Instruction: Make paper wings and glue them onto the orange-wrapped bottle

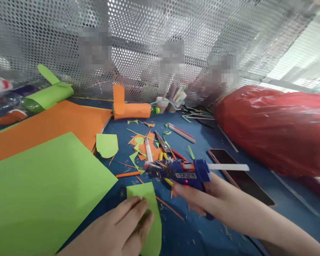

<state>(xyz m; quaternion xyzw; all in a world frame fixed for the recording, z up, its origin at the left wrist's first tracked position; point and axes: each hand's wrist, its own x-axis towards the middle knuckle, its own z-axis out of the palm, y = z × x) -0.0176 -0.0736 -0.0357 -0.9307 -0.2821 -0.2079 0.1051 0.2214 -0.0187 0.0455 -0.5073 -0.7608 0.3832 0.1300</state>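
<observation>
My right hand is wrapped round the handle of a blue hot glue gun, whose small red light is lit. A white glue stick sticks out of its back, and its nozzle points left over paper scraps. Below the nozzle, a rounded strip of green paper lies near the table's front. My left hand is closed over the strip's left side, fingers bent against it; part of the strip is hidden beneath the hand. A shorter green paper piece lies farther back.
Large green and orange sheets cover the left. Paper-wrapped bottles lie at the back. Scissors rest among orange scraps. To the right are a phone and a red plastic bag. Perforated metal stands behind.
</observation>
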